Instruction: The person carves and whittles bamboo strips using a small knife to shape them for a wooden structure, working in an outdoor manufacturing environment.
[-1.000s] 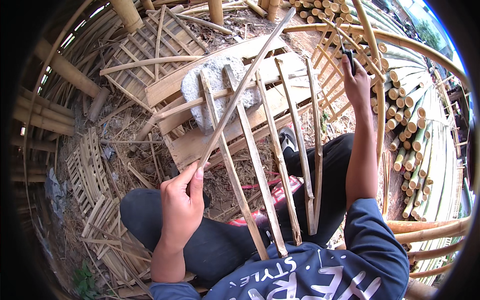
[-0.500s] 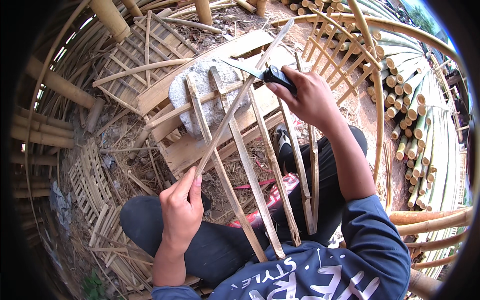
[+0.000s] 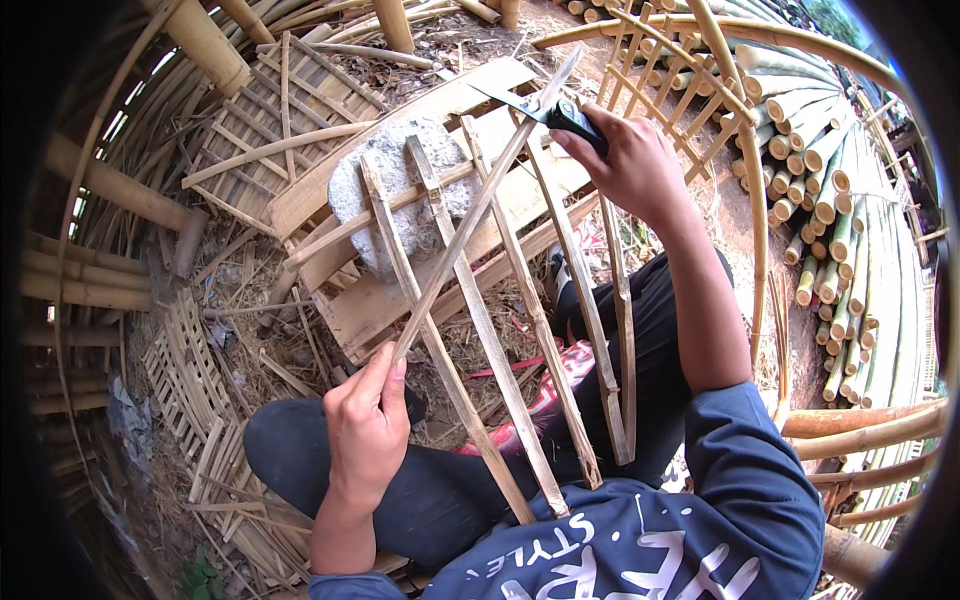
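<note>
A long bamboo strip [image 3: 450,252] slants across several other slats. Its near end is pinched between the thumb and fingers of my left hand [image 3: 367,418]. My right hand [image 3: 632,160] is wrapped round the black handle of a knife [image 3: 572,122], whose pointed blade reaches left, close to the strip's far end. Beneath the strip, a row of split bamboo slats [image 3: 505,370] is joined by a crosspiece [image 3: 345,233] near the far ends. The slats' near ends rest against my shirt and lap. Part of the slatted frame lies over a pale stone block [image 3: 350,195].
Wooden planks [image 3: 300,205] lie around the stone. A woven bamboo panel [image 3: 262,150] leans at the far left, with bamboo lattice [image 3: 182,365] nearer on the left. Stacked bamboo poles [image 3: 830,200] fill the right. A curved bamboo pole [image 3: 757,230] stands beside my right arm.
My right hand with the knife has shifted slightly right and nearer the strip's far end. My left hand keeps its pinch. The whole view has moved a little.
</note>
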Motion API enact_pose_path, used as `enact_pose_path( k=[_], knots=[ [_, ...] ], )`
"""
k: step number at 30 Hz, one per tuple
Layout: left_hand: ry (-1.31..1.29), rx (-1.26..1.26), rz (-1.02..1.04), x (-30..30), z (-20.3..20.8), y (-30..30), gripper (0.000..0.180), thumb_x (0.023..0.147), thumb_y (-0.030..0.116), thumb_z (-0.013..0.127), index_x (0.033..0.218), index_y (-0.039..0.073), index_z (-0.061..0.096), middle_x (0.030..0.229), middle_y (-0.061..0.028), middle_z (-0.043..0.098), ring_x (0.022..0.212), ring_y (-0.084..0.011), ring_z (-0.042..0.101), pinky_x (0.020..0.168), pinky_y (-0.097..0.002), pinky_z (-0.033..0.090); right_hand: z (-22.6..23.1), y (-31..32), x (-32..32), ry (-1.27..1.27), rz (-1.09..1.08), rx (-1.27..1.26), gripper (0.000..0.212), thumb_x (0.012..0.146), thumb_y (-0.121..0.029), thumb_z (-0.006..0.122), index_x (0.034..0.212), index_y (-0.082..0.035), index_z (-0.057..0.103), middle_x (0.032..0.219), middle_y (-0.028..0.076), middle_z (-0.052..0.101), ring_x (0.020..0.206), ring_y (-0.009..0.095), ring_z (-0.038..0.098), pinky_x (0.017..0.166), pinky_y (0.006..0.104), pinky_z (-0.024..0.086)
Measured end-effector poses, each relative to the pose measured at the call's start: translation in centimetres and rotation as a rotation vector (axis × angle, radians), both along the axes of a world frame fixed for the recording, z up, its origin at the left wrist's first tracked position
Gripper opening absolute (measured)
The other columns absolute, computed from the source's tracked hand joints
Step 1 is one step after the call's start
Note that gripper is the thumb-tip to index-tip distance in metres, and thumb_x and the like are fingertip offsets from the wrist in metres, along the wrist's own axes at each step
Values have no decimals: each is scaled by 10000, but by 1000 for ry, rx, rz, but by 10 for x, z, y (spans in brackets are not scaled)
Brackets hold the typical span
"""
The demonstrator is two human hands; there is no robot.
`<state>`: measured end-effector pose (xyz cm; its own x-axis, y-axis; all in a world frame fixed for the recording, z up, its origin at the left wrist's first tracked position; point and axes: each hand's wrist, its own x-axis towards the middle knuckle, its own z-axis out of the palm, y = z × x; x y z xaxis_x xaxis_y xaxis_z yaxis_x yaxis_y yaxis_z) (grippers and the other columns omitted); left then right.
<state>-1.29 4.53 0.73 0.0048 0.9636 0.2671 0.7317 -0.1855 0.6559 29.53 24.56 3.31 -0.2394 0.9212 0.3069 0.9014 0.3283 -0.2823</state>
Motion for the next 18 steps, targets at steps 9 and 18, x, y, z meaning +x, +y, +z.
enact_pose_path(
  k=[9,18],
  knots=[
    [-60,-35,-25,1,7,1,244,994,68,628,1163,-100,681,910,-219,755,738,-236,742,672,-316,537,3,2,8,-85,-16,66,497,995,-587,579,966,-99,671,712,98,705,593,229,687,609,398,558],
    [-60,-94,5,-16,19,-12,240,988,69,643,1152,-100,688,909,-203,759,732,-225,731,672,-306,531,7,36,68,-116,-435,69,564,988,-651,510,1076,-134,719,828,144,744,815,290,748,757,445,570]
  ],
)
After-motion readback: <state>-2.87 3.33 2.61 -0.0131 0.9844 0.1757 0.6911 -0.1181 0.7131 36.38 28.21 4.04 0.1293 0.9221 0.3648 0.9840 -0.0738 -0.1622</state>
